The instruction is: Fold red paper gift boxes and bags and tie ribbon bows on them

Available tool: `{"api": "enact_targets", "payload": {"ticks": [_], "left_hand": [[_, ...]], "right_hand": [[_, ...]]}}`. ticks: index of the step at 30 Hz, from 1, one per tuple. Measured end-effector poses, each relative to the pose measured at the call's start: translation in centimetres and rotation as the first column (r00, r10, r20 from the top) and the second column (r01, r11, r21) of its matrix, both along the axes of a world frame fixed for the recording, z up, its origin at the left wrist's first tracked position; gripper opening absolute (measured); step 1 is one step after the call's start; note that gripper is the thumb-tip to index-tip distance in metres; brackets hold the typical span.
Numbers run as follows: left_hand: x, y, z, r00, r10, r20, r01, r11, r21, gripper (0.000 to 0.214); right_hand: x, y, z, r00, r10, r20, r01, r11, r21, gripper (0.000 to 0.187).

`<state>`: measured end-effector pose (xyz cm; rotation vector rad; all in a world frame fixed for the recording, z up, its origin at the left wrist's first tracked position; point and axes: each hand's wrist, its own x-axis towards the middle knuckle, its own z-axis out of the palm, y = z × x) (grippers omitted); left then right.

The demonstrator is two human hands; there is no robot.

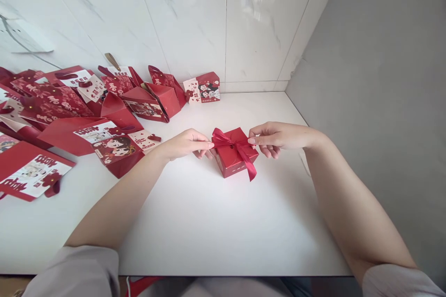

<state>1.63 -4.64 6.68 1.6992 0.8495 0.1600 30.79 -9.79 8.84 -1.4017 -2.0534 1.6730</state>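
Observation:
A small red gift box [237,166] rests on the white table in front of me. Across its top runs a red ribbon [248,162] tied in a bow, one tail hanging over the front side. My left hand [195,143] pinches the left loop of the ribbon between thumb and fingertips. On the other side, my right hand [268,140] pinches the ribbon at the box's right edge, its lower fingers curled. Both hands are beside the box, and the knot shows between them.
Many red printed gift boxes [55,102] with ribbon handles crowd the left of the white table [223,232]. One patterned box [209,88] stands against the tiled wall [195,18]. A grey wall [376,79] borders the right side. A cable [28,48] runs at the far left.

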Motion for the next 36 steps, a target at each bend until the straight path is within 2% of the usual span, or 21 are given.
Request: {"api": "enact_targets", "payload": {"ticks": [7,11,13,16,18,20,22,23,25,26,28,31,36], "left_hand": [[-0.4,0.4,-0.2,0.994,-0.104,-0.036,0.105,0.994,0.027,0.03],[-0.5,0.5,0.0,0.971,-0.228,-0.069,0.22,0.969,-0.109,0.035],[-0.6,0.5,0.2,0.942,-0.318,-0.108,0.298,0.94,-0.166,0.033],[-0.8,0.5,0.8,0.85,-0.506,-0.145,0.485,0.86,-0.158,0.027],[-0.9,0.3,1.2,0.802,-0.561,-0.206,0.538,0.828,-0.159,0.026],[-0.9,-0.1,1.5,0.831,-0.483,-0.275,0.466,0.875,-0.127,0.032],[-0.4,-0.7,1.5,0.927,-0.229,-0.299,0.253,0.966,0.046,0.039],[0.0,-1.1,1.4,0.963,-0.059,-0.262,0.107,0.979,0.171,0.041],[1.1,-2.1,1.3,0.975,0.199,-0.103,-0.147,0.915,0.374,0.039],[1.7,-2.6,1.2,0.968,0.25,-0.012,-0.22,0.874,0.433,0.036],[2.8,-3.8,1.0,0.964,0.231,0.132,-0.266,0.824,0.501,0.03],[3.8,-5.3,0.6,0.97,0.146,0.194,-0.234,0.779,0.582,0.024],[4.2,-5.9,-0.8,0.979,0.118,0.165,-0.194,0.779,0.596,0.01]], "right_hand": [[0.3,0.6,-0.8,0.998,0.025,-0.06,-0.027,0.999,-0.034,0.043],[0.4,0.7,-0.8,0.997,0.011,-0.07,-0.012,1.0,-0.009,0.042],[0.3,0.5,-0.6,0.997,0.011,-0.071,-0.011,1.0,0.005,0.041],[0.0,0.0,0.0,0.994,0.036,-0.104,-0.035,0.999,0.01,0.039],[-0.4,-0.2,0.2,0.987,0.063,-0.151,-0.064,0.998,-0.001,0.038],[-0.7,-0.3,0.2,0.979,0.093,-0.179,-0.098,0.995,-0.017,0.036],[-0.8,-0.2,0.1,0.98,0.111,-0.166,-0.116,0.993,-0.019,0.033],[-0.8,-0.2,0.0,0.982,0.114,-0.148,-0.117,0.993,-0.012,0.032],[-0.8,0.0,-0.2,0.986,0.118,-0.117,-0.118,0.993,0.003,0.03],[-0.8,0.0,-0.3,0.986,0.124,-0.11,-0.124,0.992,0.008,0.03],[-0.9,0.1,-0.3,0.984,0.142,-0.111,-0.142,0.99,0.006,0.029],[-1.2,0.0,-0.3,0.981,0.142,-0.13,-0.145,0.989,-0.011,0.032],[-1.7,-0.1,-0.3,0.98,0.121,-0.156,-0.123,0.992,-0.004,0.038]]}}
